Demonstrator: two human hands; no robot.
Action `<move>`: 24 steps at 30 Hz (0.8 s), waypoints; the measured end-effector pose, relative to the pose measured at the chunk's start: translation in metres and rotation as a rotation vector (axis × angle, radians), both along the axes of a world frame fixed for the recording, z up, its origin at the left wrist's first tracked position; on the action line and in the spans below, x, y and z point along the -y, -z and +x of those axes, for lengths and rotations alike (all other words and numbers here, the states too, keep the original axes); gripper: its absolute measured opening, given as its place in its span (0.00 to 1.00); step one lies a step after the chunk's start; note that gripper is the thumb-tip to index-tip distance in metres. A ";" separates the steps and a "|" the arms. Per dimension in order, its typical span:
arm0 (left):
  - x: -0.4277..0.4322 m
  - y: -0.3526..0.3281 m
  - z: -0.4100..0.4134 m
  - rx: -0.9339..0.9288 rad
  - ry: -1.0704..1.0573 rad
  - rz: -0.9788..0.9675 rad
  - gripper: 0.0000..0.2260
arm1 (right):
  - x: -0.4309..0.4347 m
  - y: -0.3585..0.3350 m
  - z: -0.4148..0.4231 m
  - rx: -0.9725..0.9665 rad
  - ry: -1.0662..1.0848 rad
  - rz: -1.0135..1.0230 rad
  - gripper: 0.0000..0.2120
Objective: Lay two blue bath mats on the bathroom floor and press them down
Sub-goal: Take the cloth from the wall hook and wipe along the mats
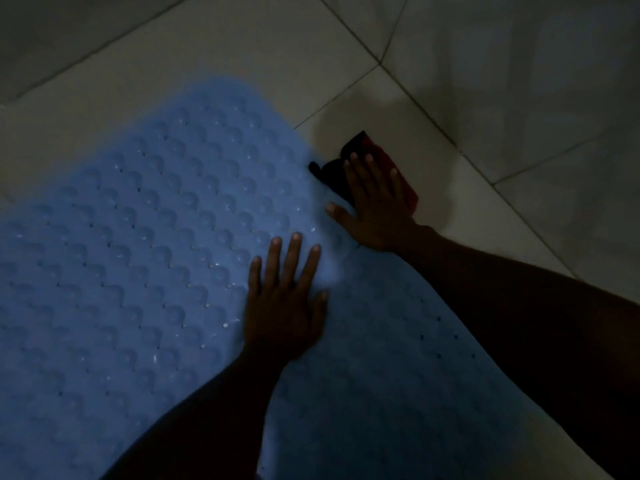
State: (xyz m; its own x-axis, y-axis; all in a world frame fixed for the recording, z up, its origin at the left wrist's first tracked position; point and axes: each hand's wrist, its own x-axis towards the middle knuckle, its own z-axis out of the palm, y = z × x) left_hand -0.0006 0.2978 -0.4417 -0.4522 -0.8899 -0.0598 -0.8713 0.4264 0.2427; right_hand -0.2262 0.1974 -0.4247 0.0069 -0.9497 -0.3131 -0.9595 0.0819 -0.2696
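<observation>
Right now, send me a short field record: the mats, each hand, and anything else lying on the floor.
mat one: blue bumpy rubber bath mat, flat on the white tiled floor
mat two: blue perforated mat at lower right; overlap with the first unclear
left hand: left hand flat, fingers straight, pressing mat one
right hand: right hand flat, fingers resting on a dark red and black cloth beside the mat's edge
light: dim

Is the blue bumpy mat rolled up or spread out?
Spread flat: mat lies on the floor tiles, left hand pressing it.
</observation>
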 end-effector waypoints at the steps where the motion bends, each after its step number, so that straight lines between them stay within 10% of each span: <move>1: 0.000 0.000 0.000 -0.002 -0.014 -0.011 0.32 | -0.002 0.000 -0.004 0.016 -0.018 0.006 0.49; 24: -0.011 0.010 -0.011 0.073 -0.141 -0.028 0.32 | -0.157 0.013 -0.114 -0.038 -0.054 -0.177 0.42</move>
